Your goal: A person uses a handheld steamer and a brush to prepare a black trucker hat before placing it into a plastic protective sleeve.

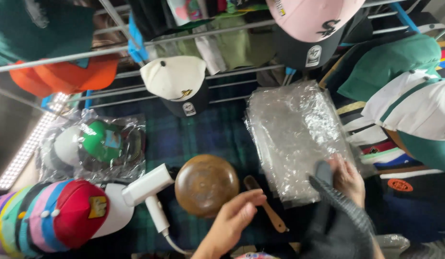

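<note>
On the left edge of the dark plaid cloth [198, 139] lies a row of stacked caps in many colours [45, 218], and above it a green and white cap in a clear plastic bag [95, 144]. Near them lies a white handheld steamer [148, 192] with its cord going to the bottom edge. Just beside it, in the middle of the cloth, stands a round brown wooden dome form [206, 184].

The left hand [232, 220] comes from the bottom edge. Its fingers [249, 197] are loosely stretched and slightly apart; they hold nothing and hover at the lower right side of the dome, very close to it. Whether they touch it, I cannot tell. A small wooden-handled tool [266, 204] lies just right of these fingers.

The right hand [348, 178] lies on the lower right corner of a stack of clear plastic bags [297, 134]. Its fingers are close together, and a dark grey piece [328, 196] is against the hand; if it pinches this piece, I cannot tell.
</note>
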